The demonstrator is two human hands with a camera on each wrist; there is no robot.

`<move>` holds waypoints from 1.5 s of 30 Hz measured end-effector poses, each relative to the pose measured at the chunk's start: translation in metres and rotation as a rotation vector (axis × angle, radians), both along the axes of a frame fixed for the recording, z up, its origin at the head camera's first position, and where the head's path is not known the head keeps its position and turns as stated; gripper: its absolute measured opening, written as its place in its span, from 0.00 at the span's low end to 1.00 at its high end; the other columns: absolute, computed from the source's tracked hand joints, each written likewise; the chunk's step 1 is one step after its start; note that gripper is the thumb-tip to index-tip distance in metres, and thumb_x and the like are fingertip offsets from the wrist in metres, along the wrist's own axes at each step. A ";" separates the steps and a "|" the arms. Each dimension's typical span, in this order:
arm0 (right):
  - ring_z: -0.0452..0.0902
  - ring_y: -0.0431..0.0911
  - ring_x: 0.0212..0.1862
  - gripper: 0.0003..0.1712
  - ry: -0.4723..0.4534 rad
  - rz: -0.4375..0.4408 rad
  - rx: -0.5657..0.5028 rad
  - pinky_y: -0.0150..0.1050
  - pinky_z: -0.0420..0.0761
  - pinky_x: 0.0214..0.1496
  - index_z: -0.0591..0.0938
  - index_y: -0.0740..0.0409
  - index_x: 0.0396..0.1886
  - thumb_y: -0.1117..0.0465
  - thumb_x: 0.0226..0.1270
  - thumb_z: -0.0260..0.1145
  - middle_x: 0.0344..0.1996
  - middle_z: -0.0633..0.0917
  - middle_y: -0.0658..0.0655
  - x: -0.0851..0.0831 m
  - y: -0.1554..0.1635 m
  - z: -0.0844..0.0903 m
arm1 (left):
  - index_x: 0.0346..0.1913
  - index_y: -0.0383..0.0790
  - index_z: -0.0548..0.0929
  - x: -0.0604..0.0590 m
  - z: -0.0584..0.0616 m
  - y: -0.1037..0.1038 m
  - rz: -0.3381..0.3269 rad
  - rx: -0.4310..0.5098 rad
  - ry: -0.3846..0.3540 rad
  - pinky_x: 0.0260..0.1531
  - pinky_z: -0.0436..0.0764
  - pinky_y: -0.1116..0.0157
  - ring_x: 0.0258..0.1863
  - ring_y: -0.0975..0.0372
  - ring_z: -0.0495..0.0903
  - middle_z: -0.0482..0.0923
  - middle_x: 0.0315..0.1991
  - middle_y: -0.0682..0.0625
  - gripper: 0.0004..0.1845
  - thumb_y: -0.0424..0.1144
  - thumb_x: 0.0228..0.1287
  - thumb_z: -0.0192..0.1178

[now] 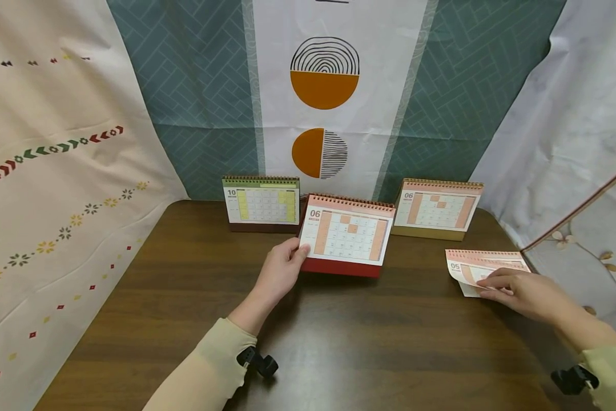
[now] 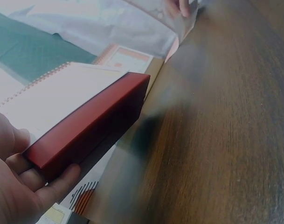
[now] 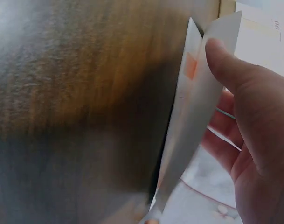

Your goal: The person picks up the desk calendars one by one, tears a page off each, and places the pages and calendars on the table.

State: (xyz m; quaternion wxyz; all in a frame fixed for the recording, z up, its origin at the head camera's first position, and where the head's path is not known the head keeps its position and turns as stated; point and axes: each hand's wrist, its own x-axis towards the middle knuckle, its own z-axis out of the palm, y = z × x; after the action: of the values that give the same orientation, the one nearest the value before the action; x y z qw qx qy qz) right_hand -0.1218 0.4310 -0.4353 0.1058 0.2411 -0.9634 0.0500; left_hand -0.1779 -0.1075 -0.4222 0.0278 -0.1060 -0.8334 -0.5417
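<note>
My left hand (image 1: 279,267) holds a red-based spiral desk calendar (image 1: 346,234) by its lower left corner, the thumb on the front. This calendar shows page 06 and is slightly tilted; in the left wrist view, fingers curl under its red base (image 2: 93,119). At the right, my right hand (image 1: 526,290) pinches the lower edge of a loose calendar sheet (image 1: 459,269) marked 05. In the right wrist view the thumb presses on the bent sheet (image 3: 193,116), with fingers behind it. Another sheet (image 3: 183,86) with an orange square lies just beneath.
Behind the held calendar stand a green-topped calendar (image 1: 262,205) showing 10, at left, and a tan-based calendar (image 1: 436,208) showing 06, at right. Patterned cloths (image 1: 200,85) hang around the back and sides of the brown wooden table (image 1: 379,342).
</note>
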 end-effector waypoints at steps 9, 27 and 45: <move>0.84 0.35 0.40 0.11 -0.124 -0.038 -0.006 0.43 0.83 0.38 0.96 0.45 0.47 0.48 0.70 0.81 0.45 0.88 0.42 0.002 -0.005 0.000 | 0.56 0.37 0.89 -0.004 0.001 0.004 0.002 -0.003 -0.006 0.31 0.67 0.60 0.30 0.56 0.72 0.76 0.27 0.51 0.10 0.39 0.85 0.63; 0.79 0.70 0.69 0.33 -0.111 -0.107 -0.184 0.71 0.79 0.62 0.82 0.59 0.75 0.46 0.80 0.74 0.67 0.84 0.70 -0.017 -0.124 0.015 | 0.59 0.38 0.89 -0.006 -0.005 0.010 0.021 0.029 -0.053 0.34 0.70 0.59 0.36 0.55 0.75 0.85 0.38 0.48 0.12 0.39 0.86 0.62; 0.65 0.71 0.79 0.42 -0.262 -0.119 -0.354 0.71 0.67 0.76 0.70 0.63 0.84 0.44 0.83 0.69 0.77 0.75 0.70 -0.041 -0.193 0.004 | 0.57 0.38 0.88 -0.012 -0.011 0.011 0.005 0.031 -0.050 0.34 0.70 0.59 0.37 0.54 0.75 0.84 0.37 0.48 0.10 0.39 0.86 0.62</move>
State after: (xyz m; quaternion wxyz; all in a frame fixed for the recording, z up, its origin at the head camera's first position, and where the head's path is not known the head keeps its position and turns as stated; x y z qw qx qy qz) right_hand -0.1628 0.2376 -0.4308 0.0232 0.1529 -0.9577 0.2428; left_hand -0.1895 -0.0963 -0.4331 0.0098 -0.0899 -0.8255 -0.5572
